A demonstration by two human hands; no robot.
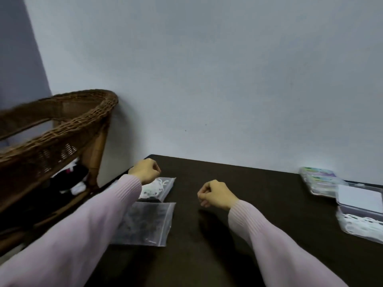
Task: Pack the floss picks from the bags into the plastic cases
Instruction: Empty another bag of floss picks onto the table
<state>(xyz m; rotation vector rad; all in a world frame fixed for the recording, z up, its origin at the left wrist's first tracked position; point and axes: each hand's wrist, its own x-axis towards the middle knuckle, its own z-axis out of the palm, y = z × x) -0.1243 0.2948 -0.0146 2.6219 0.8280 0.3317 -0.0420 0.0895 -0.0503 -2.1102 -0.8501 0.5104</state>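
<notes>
Both hands hover over the dark table (pixel 259 204) with fingers curled into loose fists, holding nothing that can be seen. The left hand (pixel 146 170) hangs just above the far bag (pixel 159 188), whose white floss picks (pixel 157 186) show right beside its wrist. A second bag (pixel 145 223) lies nearer, under the left sleeve (pixel 87 230), its contents dark and hard to make out. The right hand (pixel 215 194) sits apart from both bags, over bare table. The cases (pixel 360 206) are grouped well off to the right of that hand, at the table's edge. A wicker chair (pixel 56 129) stands left of the left arm.
</notes>
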